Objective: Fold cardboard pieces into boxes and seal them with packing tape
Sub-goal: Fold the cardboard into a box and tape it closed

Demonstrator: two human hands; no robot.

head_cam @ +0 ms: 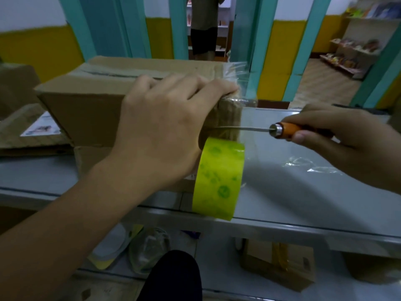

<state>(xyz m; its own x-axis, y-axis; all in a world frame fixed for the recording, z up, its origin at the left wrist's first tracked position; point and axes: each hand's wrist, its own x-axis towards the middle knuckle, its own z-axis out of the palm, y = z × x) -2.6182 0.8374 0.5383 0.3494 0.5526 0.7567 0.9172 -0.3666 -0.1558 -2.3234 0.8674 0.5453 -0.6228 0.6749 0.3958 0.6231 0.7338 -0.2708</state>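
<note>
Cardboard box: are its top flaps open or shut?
Shut. On the cardboard box, both flaps lie flat, clear tape along the top seam.

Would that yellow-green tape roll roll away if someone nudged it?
Likely yes: the tape roll is round and turned rim-down near the counter's front edge, so it might roll off. Its shiny face may be slippery to grip. The glossy counter probably offers little friction.

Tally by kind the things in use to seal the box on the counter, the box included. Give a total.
cardboard box: 1
tape roll, yellow-green: 1
knife, orange handle: 1
Total: 3
</note>
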